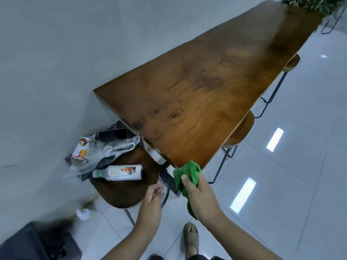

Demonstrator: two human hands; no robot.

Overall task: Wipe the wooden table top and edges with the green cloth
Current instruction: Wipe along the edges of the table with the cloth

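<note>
Foot: a sandalled foot (pixel 191 239) stood on the pale tiled floor (pixel 300 184) at bottom centre.
Right hand: the right hand (pixel 201 197), low and right of centre, was closed around the bunched green cloth (pixel 187 172), thumb pressed on top.
Cloth: it hung in the air just off the table's near corner; whether it touched the wood could not be told.
Left hand: the left hand (pixel 153 198) reached to the rim of a dark stool (pixel 127 192); blur hid whether its fingers were curled on anything.
Stool: a white bottle (pixel 120 172) lay on its side on the seat, with plastic bags (pixel 105 151) and a carton (pixel 81 149) behind it at centre left.
Table: the wooden table (pixel 216 91) ran from centre to upper right along a grey wall (pixel 65 53).
Far end: foliage (pixel 319 4) showed at the top right corner.
</note>
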